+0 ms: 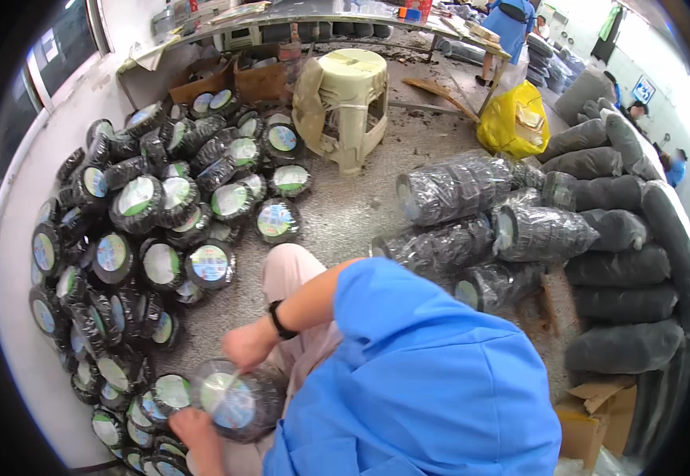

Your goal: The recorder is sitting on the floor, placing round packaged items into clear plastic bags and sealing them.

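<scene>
Between my knees lies a round dark bundle (pixel 264 401) in clear plastic, a label showing on its end. My right hand (pixel 251 346), below a black wristband, is closed above the bundle's far edge. From it a thin pale strand, perhaps twisted plastic, runs down to the labelled end. At the bundle's near left side is my left hand (pixel 194 432), smeared by motion. Its fingers do not show clearly, nor whether they grip the plastic. Just left of the bundle rests a similar labelled disc-shaped pack (pixel 172 392).
Many black labelled round packs (pixel 137 195) are heaped on the left. Plastic-wrapped rolls (pixel 454 190) and stacked dark rolls (pixel 621 268) lie on the right. A cream stool (pixel 351 73), yellow bag (pixel 511 119) and long table (pixel 297 14) stand ahead; a cardboard box (pixel 583 424) is lower right.
</scene>
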Motion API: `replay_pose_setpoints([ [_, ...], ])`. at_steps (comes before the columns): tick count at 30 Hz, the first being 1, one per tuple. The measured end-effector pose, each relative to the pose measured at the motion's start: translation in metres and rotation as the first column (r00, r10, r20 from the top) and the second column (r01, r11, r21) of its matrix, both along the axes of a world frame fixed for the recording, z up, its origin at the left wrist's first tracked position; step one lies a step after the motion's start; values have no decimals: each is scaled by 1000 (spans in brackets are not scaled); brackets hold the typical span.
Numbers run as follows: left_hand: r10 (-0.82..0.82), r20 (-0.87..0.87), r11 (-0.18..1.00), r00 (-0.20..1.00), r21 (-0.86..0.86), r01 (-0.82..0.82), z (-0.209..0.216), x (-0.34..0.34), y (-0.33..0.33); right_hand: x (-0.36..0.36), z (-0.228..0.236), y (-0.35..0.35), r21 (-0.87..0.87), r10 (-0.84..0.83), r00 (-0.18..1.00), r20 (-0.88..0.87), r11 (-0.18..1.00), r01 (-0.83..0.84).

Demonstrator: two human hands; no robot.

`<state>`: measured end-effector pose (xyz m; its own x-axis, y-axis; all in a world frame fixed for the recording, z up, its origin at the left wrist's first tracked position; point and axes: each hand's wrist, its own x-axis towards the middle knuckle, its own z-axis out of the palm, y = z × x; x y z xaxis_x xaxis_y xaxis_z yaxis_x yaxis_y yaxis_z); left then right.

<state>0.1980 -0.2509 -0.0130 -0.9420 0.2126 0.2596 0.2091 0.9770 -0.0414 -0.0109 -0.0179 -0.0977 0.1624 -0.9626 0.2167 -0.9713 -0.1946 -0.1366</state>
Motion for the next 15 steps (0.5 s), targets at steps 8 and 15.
replay_pose_setpoints([
  [8,-123,750,-210,649,620,-756,25,-4,33,59,64,13,303,-294,-240,925,953,-1],
  [15,192,137,656,972,719,-231,1,-5,50,93,17,-31,-11,-114,697,708,985,173],
])
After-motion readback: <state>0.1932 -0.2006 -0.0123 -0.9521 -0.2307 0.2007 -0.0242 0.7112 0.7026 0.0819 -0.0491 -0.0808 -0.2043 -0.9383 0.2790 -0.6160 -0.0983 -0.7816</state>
